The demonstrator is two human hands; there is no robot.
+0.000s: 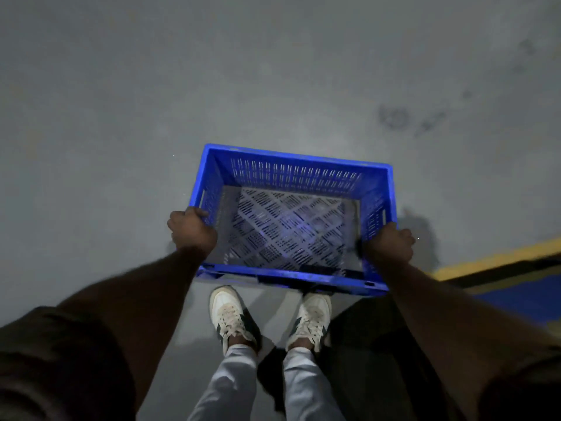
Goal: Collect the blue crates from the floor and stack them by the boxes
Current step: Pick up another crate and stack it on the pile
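Observation:
A blue plastic crate [291, 174] with slotted walls and a perforated bottom is right in front of me, open side up and empty. My left hand [192, 230] grips its left rim near the handle slot. My right hand [390, 243] grips the right rim on the opposite side. The crate's near edge lies just above my two white shoes. I cannot tell whether the crate rests on the floor or is lifted. No boxes or other crates are in view.
Grey concrete floor [212, 86] spreads ahead and to the left, with dark stains [394, 117] at upper right. A yellow painted line [498, 258] and a blue floor patch [528, 299] run along the right. My shoes [230, 317] stand close behind the crate.

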